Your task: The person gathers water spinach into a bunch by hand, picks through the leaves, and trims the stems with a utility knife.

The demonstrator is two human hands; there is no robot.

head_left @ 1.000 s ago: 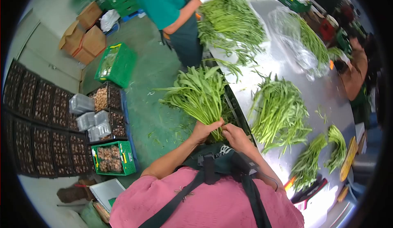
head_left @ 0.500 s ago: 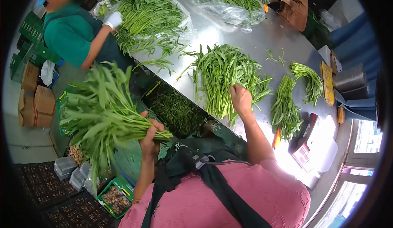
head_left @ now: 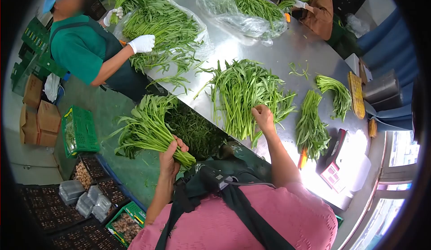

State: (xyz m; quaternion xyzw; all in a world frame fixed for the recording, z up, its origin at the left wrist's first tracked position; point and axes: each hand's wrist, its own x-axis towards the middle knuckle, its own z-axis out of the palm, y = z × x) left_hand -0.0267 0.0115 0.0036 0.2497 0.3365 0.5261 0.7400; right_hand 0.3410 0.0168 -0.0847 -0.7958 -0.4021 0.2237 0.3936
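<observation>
Your counter (head_left: 321,57) carries the big leafy pile (head_left: 244,97), stems toward you, a few near the edge. Bunch (head_left: 150,131) is off the counter, your left hand (head_left: 170,153) gripping it round the stems, leaves fanning away from you. Two smaller bundles, the straighter one (head_left: 313,124) and the curved one (head_left: 340,92), lie right of the pile. Your right hand (head_left: 264,116) is at the pile's right side, grip narrow, fingertips bunched; can't tell if a stem is in it. Risks, my read: tangled leaves could drag extra stems along on a pull; a slack left grip could let outer stems slide out; stems near the edge could drop if knocked. Hard to see: your left palm side, stem count, how deep the dark greens (head_left: 195,128) below the counter edge go.
</observation>
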